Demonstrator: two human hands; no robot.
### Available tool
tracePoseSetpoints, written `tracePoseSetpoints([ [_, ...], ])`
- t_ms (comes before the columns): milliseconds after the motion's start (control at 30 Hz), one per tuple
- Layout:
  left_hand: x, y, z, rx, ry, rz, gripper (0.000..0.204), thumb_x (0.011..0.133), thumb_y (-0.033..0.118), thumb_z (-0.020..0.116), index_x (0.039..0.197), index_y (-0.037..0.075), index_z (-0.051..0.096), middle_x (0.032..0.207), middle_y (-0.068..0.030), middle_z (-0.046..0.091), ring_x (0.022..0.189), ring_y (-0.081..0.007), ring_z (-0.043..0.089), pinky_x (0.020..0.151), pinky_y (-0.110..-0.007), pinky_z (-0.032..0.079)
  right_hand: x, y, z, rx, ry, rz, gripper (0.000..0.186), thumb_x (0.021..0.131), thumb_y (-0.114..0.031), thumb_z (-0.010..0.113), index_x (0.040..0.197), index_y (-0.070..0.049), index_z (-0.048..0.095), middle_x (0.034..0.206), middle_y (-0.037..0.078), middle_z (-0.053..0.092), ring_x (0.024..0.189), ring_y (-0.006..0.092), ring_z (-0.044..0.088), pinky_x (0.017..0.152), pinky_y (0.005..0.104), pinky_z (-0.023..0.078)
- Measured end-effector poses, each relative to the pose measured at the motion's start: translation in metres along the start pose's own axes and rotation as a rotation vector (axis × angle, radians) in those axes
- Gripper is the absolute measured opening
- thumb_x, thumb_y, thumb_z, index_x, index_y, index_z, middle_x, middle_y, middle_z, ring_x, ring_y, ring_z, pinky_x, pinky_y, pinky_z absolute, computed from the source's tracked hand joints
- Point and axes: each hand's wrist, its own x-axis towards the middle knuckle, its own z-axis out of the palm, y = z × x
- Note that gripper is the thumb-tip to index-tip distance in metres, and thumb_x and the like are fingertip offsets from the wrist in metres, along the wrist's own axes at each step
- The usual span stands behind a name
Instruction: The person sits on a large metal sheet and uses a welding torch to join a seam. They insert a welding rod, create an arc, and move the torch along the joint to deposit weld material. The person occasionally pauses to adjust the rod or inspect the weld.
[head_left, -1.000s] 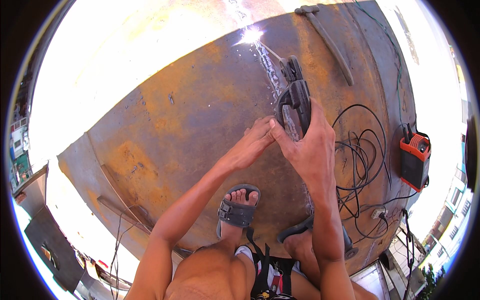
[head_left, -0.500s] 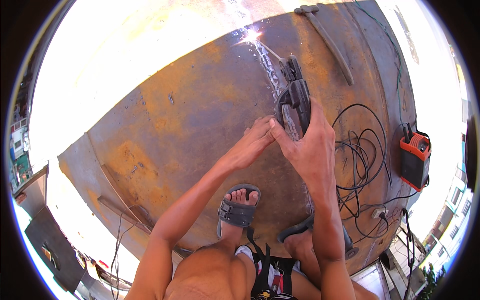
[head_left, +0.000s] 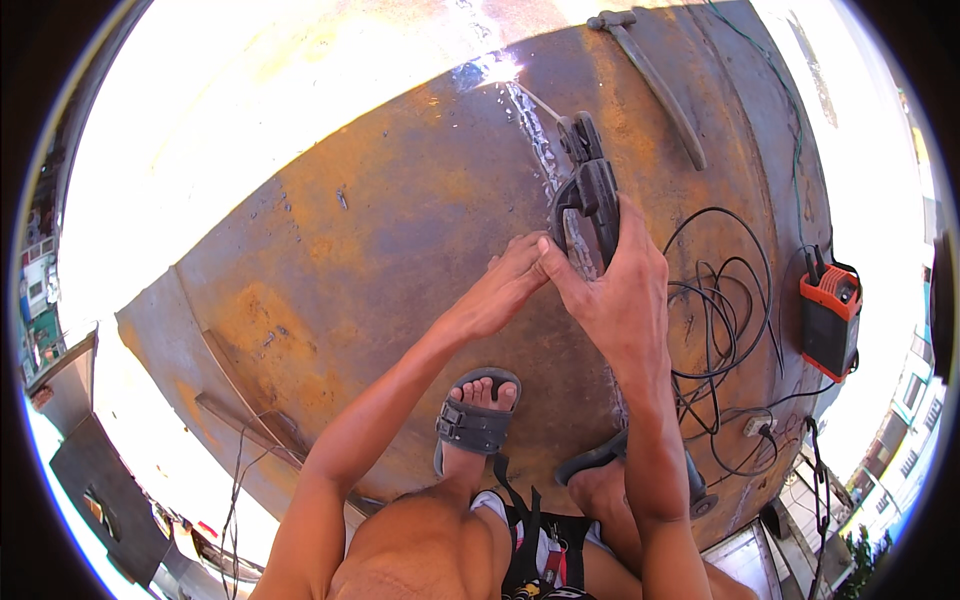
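My right hand [head_left: 620, 285] is wrapped round a black electrode holder [head_left: 592, 185], its thumb lying along the near left side. From the holder's jaws a thin welding rod [head_left: 540, 101] slants up and left to a glaring arc [head_left: 500, 68] on the rusty steel plate [head_left: 400, 190]. A rough, silvery weld seam [head_left: 540, 150] runs from the glare toward me, passing beneath the holder. My left hand [head_left: 508, 282] reaches in with fingers stretched, its fingertips against my right thumb; some of its fingers are partly hidden. It holds no visible tool.
A hammer [head_left: 655, 85] lies on the plate at the far right. Looped black cable [head_left: 735, 300] spreads right of my right forearm, near an orange-and-black welding machine [head_left: 831, 312]. My sandalled foot [head_left: 476, 410] stands on the curved plate. Metal strips [head_left: 245, 420] lie at the left edge.
The arc's glare has spread wider, with a bluish patch to its left. The holder and my right hand have shifted very slightly left; my left hand stays put.
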Motion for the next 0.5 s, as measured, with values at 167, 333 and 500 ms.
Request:
tracePoseSetpoints([
  [167, 0.001, -0.002, -0.002, 0.047, -0.020, 0.008, 0.072, 0.115, 0.063, 0.040, 0.159, 0.008, 0.051, 0.171, -0.0176, 0.041, 0.164, -0.0376, 0.029, 0.131, -0.064, 0.020, -0.005, 0.004, 0.002, 0.015, 0.050, -0.033, 0.073, 0.088, -0.036, 0.092, 0.138, 0.007, 0.061, 0.112, 0.025, 0.076, 0.102, 0.0369, 0.078, 0.090, 0.0443, 0.060],
  [333, 0.002, -0.007, -0.002, 0.096, -0.026, -0.028, 0.084, 0.112, 0.069, 0.041, 0.166, 0.005, 0.045, 0.178, -0.0211, 0.032, 0.168, -0.0383, 0.021, 0.132, -0.068, 0.014, -0.009, 0.006, 0.001, 0.049, 0.073, -0.020, 0.073, 0.088, -0.035, 0.093, 0.138, 0.007, 0.061, 0.113, 0.024, 0.076, 0.102, 0.0361, 0.078, 0.090, 0.0434, 0.060],
  [500, 0.002, -0.007, 0.000, 0.103, -0.013, -0.042, 0.088, 0.111, 0.073, 0.039, 0.166, 0.005, 0.044, 0.178, -0.0219, 0.032, 0.168, -0.0397, 0.022, 0.132, -0.069, 0.012, -0.010, 0.005, 0.000, 0.047, 0.071, -0.009, 0.073, 0.088, -0.036, 0.092, 0.138, 0.007, 0.060, 0.114, 0.024, 0.076, 0.103, 0.0348, 0.078, 0.090, 0.0431, 0.060],
])
